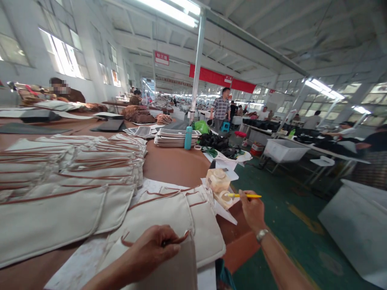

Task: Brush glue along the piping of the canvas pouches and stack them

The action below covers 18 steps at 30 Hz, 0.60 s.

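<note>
My left hand pinches the brown-edged top of a pale cream fabric piece, near its corner. Below it lie more cream pieces with brown trim, overlapping on a white sheet. In my right hand is a thin yellow brush, held level between thumb and fingers. Its tip reaches into a small pale cup at the table's right edge. Just behind the cup stands a stained, squarish plastic container. A watch sits on my right wrist.
Rows of layered cream pieces cover the left of the brown table. Farther back are a teal bottle, a stack of panels and black material. White bins stand on the green floor at right. Several people are in the background.
</note>
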Each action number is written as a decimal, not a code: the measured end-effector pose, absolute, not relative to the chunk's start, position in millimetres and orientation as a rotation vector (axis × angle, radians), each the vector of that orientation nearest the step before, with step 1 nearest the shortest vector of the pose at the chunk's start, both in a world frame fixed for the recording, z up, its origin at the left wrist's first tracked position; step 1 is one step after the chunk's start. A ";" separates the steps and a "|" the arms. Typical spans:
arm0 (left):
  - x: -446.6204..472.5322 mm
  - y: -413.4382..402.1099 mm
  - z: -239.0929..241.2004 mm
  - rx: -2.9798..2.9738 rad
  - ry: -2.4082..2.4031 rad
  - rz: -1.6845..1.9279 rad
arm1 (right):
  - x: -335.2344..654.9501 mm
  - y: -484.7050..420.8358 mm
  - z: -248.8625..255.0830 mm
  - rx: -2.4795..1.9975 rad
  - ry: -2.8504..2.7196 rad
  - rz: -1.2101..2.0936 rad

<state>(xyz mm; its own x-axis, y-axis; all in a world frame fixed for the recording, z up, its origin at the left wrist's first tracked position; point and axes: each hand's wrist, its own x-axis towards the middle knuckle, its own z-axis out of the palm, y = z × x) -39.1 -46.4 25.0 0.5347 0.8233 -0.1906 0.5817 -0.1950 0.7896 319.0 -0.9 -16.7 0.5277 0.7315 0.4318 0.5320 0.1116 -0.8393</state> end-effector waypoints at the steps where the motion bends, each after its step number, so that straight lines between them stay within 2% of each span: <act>1: -37.2 -47.6 23.6 1.908 1.156 0.337 | 320.1 7.3 -24.0 -1.578 -1.186 0.184; 9: -31.5 -34.8 24.7 1.914 1.263 0.328 | 338.1 24.2 -35.4 -1.699 -1.504 -0.031; 15: -31.3 -23.8 29.0 1.676 1.175 0.383 | 329.9 7.7 -24.1 -1.516 -1.839 0.145; 18: -33.9 -27.3 33.5 1.543 1.128 0.429 | 328.0 -12.1 -14.6 -1.469 -1.795 0.170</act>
